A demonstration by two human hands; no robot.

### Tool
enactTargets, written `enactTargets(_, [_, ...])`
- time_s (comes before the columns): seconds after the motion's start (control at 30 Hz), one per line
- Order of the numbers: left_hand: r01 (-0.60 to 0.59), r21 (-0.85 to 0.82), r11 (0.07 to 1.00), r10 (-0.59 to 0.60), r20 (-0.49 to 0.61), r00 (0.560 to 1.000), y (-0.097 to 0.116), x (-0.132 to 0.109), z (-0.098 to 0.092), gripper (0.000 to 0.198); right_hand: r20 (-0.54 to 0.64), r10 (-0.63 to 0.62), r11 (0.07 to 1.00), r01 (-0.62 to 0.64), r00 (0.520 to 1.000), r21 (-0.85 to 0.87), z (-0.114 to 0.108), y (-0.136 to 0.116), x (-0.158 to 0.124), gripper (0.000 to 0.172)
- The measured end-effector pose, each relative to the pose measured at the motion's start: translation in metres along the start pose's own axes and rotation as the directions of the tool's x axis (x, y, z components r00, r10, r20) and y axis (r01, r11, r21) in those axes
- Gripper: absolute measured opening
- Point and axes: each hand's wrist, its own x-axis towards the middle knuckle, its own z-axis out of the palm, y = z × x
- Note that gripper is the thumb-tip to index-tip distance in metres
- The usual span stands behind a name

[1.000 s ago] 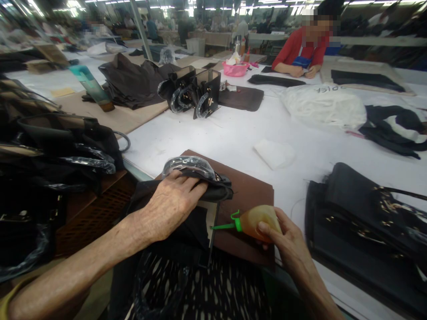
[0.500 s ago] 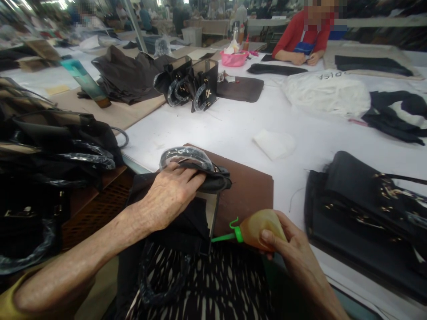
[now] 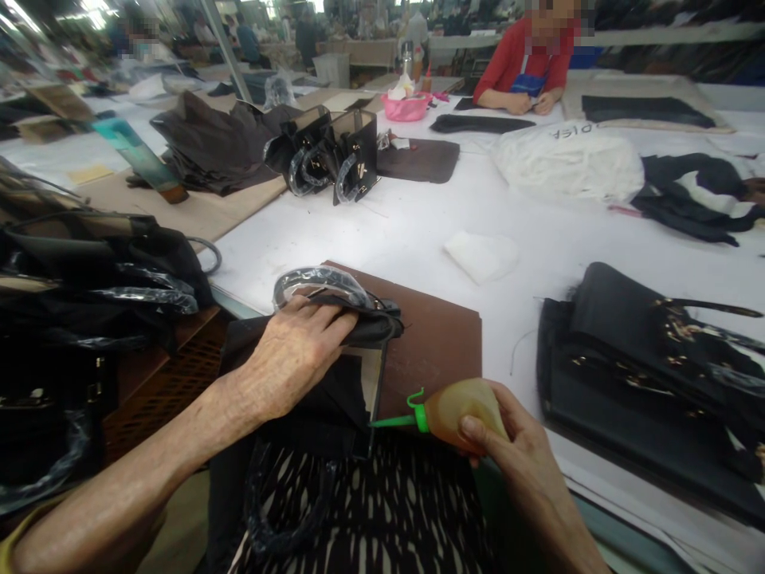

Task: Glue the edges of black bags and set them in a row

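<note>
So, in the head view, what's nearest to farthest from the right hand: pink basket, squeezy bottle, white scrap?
1. Squeezy bottle: held in the right hand.
2. White scrap: ahead, on the table.
3. Pink basket: far across the table.

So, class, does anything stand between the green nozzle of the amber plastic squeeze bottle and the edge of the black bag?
Nothing visible does. The right hand holds the bottle with its nozzle at the edge of the bag; contact can't be told. The left hand lies over the bag's fold, clear of the tip.
</note>
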Motion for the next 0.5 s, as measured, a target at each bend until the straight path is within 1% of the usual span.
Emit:
enactTargets(0.17, [0.003,-0.007,1.0,-0.002,0.02,1.0,0.0,0.0,0.0,0.027,-0.095,-0.066,0.997,0.062,0.993,-0.04,0.006,-0.008,0.016,0.048])
enactTargets(0.27, [0.0,-0.011,1.0,0.0,0.023,1.0,0.0,-0.001,0.0,0.027,-0.138,-0.118,0.989,0.104,0.983,-0.102,0.008,-0.009,0.023,0.049])
enactTargets(0.4, [-0.005,-0.017,1.0,0.005,0.012,1.0,0.0,-0.002,0.0,0.027,-0.175,-0.161,0.98,0.136,0.971,-0.145,0.008,-0.008,0.024,0.05])
enactTargets(0.5, [-0.01,-0.018,1.0,0.01,0.001,1.0,-0.001,-0.003,0.001,0.026,-0.167,-0.135,0.984,0.112,0.977,-0.138,0.006,-0.008,0.017,0.051])
